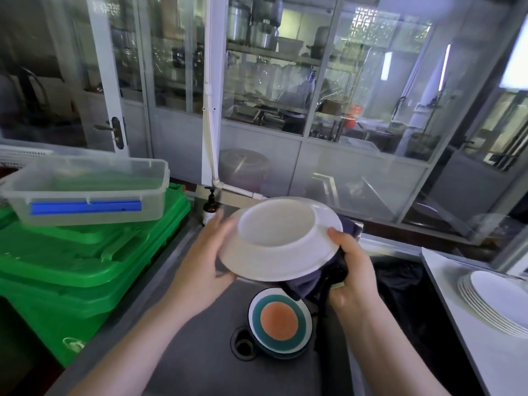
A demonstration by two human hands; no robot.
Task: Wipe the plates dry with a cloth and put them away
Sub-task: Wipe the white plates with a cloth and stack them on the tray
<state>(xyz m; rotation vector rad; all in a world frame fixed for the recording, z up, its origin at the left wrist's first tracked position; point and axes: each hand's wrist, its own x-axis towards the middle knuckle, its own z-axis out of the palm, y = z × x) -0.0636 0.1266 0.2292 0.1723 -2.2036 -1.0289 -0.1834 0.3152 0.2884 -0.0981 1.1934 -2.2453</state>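
A white deep plate (278,241) is held upside down over the steel sink (185,352), its base facing me. My left hand (205,261) holds its left rim, fingers spread along the edge. My right hand (351,267) grips the right rim together with a dark cloth (320,278) bunched under the plate. Below, in the sink, lies a stack of plates (280,322) with teal rings and an orange centre. A pile of white plates (497,301) sits on the white counter (463,324) at the right.
Green plastic crates (85,261) stand left of the sink with a clear lidded box (85,190) on top. A brown pump bottle (211,207) stands at the sink's back edge. The drain (243,342) lies beside the coloured plates. Glass partitions rise behind.
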